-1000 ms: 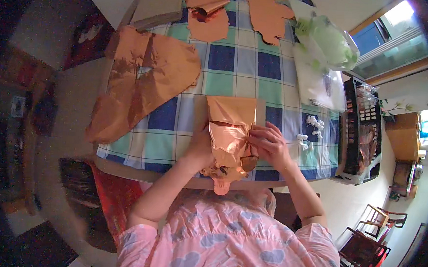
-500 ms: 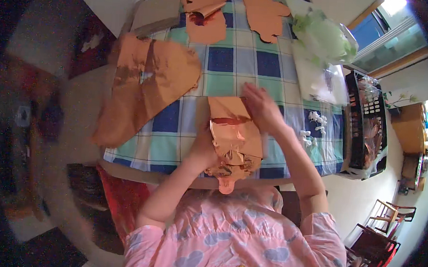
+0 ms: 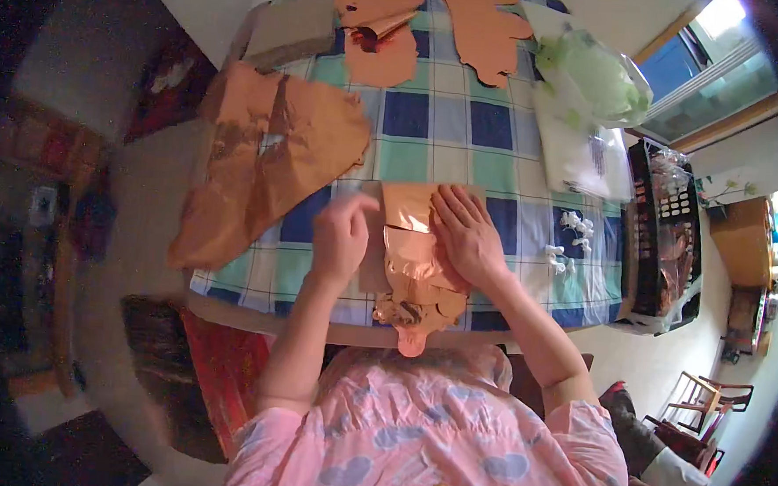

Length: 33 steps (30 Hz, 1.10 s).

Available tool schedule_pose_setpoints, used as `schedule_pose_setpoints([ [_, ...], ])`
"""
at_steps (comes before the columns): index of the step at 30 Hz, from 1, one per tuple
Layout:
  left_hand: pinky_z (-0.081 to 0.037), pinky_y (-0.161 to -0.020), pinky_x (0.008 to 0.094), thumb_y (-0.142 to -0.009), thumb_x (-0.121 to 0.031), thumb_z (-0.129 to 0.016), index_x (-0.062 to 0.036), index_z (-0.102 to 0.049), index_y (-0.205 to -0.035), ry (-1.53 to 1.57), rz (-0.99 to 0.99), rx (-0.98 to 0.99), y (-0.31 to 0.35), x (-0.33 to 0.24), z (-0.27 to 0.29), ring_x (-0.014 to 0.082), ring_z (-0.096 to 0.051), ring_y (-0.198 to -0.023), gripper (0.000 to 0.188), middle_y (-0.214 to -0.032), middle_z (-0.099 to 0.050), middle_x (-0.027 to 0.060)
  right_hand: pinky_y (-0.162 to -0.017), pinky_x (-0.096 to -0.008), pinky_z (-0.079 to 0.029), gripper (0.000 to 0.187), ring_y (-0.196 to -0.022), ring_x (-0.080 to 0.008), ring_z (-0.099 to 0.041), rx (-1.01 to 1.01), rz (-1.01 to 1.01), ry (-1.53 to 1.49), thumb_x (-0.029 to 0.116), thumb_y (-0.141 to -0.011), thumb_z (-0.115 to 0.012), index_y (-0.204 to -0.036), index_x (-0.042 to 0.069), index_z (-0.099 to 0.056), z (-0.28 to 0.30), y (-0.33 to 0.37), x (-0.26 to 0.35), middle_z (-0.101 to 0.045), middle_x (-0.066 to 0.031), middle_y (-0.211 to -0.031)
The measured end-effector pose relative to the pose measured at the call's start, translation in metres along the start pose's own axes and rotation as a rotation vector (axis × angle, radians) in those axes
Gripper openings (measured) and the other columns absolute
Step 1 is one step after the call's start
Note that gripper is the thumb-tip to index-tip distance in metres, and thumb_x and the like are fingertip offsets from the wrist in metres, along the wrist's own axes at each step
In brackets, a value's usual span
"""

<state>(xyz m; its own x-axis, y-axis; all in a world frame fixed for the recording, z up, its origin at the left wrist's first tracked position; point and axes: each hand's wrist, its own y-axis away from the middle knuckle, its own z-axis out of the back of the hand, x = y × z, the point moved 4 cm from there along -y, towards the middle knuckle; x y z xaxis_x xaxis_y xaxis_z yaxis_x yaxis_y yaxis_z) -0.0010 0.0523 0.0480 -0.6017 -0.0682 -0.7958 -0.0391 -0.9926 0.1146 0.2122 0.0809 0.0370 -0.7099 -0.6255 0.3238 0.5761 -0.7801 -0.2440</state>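
Before me lies a shiny copper-coloured foil piece, folded or layered, on a flat greyish board. A rounded tab at its near end reaches over the table edge. My right hand lies flat on the foil's right side, fingers stretched forward. Just left of the foil, my left hand is raised, its fingers curled in and the index finger pointing toward the foil's upper left edge. Nothing shows in its grasp. A large creased copper-coloured sheet rests to the left.
More copper-coloured cut pieces lie at the far side, beside a grey-brown flat stack. A clear and green plastic bag and small white pieces are on the right. A black crate stands beyond the checked tablecloth.
My right hand has come down flat onto the foil. My left hand has left the foil's lower left edge and moved up and left. A person's limb has appeared at lower right.
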Motion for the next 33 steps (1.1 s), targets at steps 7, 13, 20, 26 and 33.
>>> schedule_pose_setpoints([
  [7,-0.03,-0.11,0.0481,-0.091,-0.016,-0.051,0.0013,-0.047,-0.133,-0.472,-0.391,-0.33,-0.032,-0.035,-0.066,0.0311,-0.041,-0.133,0.046,-0.138,-0.049,0.018,-0.113,-0.0449,-0.028,0.048,-0.138,-0.0293,-0.036,0.023,0.039,0.004,0.02,-0.093,-0.053,-0.138,0.005,-0.048,-0.007,0.001,0.0,-0.042,-0.0134,-0.147],
  [13,-0.018,-0.115,0.0525,-0.093,-0.029,-0.053,-0.0017,-0.034,-0.145,-0.518,-0.335,-0.188,-0.012,-0.015,-0.075,0.0342,-0.024,-0.142,0.062,-0.153,-0.028,0.017,-0.114,-0.0456,-0.026,0.052,-0.139,-0.029,-0.034,0.018,0.006,0.001,0.019,-0.092,-0.054,-0.141,0.006,-0.044,-0.006,0.005,-0.006,-0.04,-0.0133,-0.148],
  [20,-0.017,-0.115,0.0534,-0.091,-0.035,-0.056,-0.0041,-0.031,-0.147,-0.582,-0.33,-0.217,-0.006,-0.008,-0.07,0.0344,-0.022,-0.143,0.068,-0.154,-0.028,0.015,-0.114,-0.0453,-0.026,0.055,-0.139,-0.0303,-0.034,0.097,-0.014,-0.018,0.018,-0.091,-0.055,-0.143,0.006,-0.04,0.001,0.043,0.017,-0.039,-0.0142,-0.148],
  [26,-0.017,-0.115,0.0536,-0.091,-0.034,-0.057,-0.0045,-0.031,-0.147,-0.59,-0.35,-0.218,-0.007,-0.006,-0.07,0.0354,-0.023,-0.143,0.068,-0.154,-0.028,0.0162,-0.104,-0.0432,-0.04,0.042,-0.123,-0.0289,-0.053,0.11,0.111,-0.196,0.012,-0.09,-0.057,-0.131,0.002,-0.053,0.028,0.095,0.031,-0.055,-0.0179,-0.132],
  [33,-0.021,-0.114,0.0539,-0.091,-0.033,-0.057,-0.0041,-0.031,-0.147,-0.622,-0.351,-0.206,-0.01,-0.013,-0.067,0.0364,-0.025,-0.142,0.068,-0.154,-0.027,0.0165,-0.062,-0.0348,-0.051,0.028,-0.067,-0.0226,-0.065,-0.127,-0.636,-0.35,0.019,-0.086,-0.068,-0.106,0.0,-0.06,0.019,0.046,-0.063,-0.067,-0.0137,-0.081],
])
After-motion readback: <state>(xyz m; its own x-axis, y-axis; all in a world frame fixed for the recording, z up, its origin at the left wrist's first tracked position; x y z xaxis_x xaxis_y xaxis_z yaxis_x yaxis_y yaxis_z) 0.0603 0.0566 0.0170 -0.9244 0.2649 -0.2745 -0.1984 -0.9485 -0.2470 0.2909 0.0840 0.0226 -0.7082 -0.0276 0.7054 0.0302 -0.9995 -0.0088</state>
